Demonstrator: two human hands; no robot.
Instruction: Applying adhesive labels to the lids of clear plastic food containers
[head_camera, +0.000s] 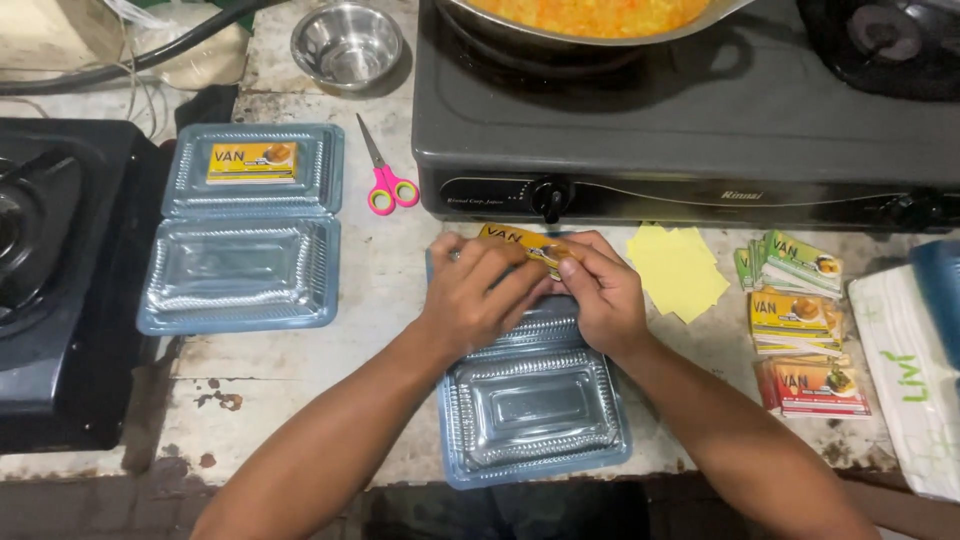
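Both hands, left hand (478, 290) and right hand (600, 292), are pinching a small yellow paper label (520, 241) over the open clear plastic clamshell box (535, 405) on the counter (300, 390), fingers clenched on its edges. Looks feather-light and floppy, so edge grips make sense; the pink-handled scissors (385, 180) sit at 10 o'clock from it.

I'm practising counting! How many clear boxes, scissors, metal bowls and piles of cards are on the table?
Clear hinged boxes: 2, one lying open with a yellow label on its lid, one under both hands
Pink scissors: 1
Metal bowl: 1
Piles of cards: 3
Total: 7

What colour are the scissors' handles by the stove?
Pink with yellow inner rims, on the small metal scissors; head view.
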